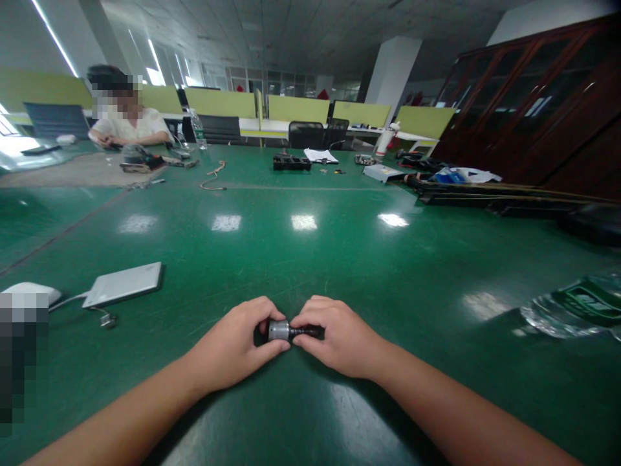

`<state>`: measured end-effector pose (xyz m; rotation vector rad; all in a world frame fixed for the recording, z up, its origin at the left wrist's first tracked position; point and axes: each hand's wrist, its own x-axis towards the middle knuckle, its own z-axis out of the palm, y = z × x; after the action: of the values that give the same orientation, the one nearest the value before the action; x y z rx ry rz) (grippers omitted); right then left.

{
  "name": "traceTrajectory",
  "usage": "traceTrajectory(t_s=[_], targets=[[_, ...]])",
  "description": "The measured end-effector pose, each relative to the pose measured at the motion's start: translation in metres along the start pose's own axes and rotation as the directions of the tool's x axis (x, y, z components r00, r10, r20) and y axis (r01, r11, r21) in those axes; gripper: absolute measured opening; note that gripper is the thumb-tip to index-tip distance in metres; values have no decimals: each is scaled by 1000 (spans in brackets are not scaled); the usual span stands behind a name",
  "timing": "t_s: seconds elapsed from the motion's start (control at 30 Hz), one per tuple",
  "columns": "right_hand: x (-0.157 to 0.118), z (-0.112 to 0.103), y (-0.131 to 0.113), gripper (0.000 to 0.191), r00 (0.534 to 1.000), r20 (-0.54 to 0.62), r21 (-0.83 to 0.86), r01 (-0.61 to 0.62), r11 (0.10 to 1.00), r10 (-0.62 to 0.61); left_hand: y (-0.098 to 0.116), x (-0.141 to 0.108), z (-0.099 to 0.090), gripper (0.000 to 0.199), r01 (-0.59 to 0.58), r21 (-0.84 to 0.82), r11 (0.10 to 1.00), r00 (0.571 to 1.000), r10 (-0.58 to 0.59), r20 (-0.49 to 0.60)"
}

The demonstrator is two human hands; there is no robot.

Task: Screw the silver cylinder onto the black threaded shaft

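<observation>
- Silver cylinder [278, 331] with a dark ribbed shaft [305, 331]: lying crosswise between both hands, low in the middle of the view, just over or on the green worktop [310, 259]; not showing clearly whether touching it.
- Pinching the silver cylinder between thumb and curled fingers with the left hand [237, 340], thumb running along the near side.
- Pinching the dark shaft close to the cylinder with the right hand [339, 333], fingertips nearly meeting those opposite, hiding part of the shaft.
- Resting to the left, well apart from the hands: a flat white slab [125, 283], with a white cable [70, 300] running toward the left edge and a small metal piece [107, 320] sitting just beside it.
- Standing out at the far right: a clear bottle [579, 304] with a green label, partly leaving the view.
- Lying farther back along the worktop: a tan cord [213, 176], a black part [292, 162], white paper [321, 156] and a pale box [383, 173].
- Sitting across at the upper left: another person [130, 128] in a light top, leaning forearms on the worktop near a clear water bottle [198, 131].
</observation>
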<state>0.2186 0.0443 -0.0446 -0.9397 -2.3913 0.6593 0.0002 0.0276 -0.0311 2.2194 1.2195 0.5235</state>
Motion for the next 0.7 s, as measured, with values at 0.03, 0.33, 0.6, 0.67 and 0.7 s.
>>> traceTrajectory(t_s=[0.03, 0.33, 0.6, 0.67, 0.7], targets=[[0, 0, 0, 12, 1000, 3, -2, 3, 1000, -3, 1, 0, 0, 15, -2, 2, 1000, 1000, 1, 4], [-2, -3, 0, 13, 999, 27, -20, 28, 999, -28, 3, 0, -1, 17, 14, 14, 1000, 1000, -14, 15], [-2, -4, 0, 13, 998, 27, -30, 55, 998, -54, 3, 0, -1, 18, 19, 16, 1000, 1000, -20, 20], [-2, -4, 0, 13, 998, 25, -33, 65, 997, -64, 3, 1, 0, 18, 23, 12, 1000, 1000, -23, 20], [-2, -4, 0, 13, 997, 26, -35, 68, 997, -67, 3, 1, 0, 18, 26, 11, 1000, 999, -27, 20]])
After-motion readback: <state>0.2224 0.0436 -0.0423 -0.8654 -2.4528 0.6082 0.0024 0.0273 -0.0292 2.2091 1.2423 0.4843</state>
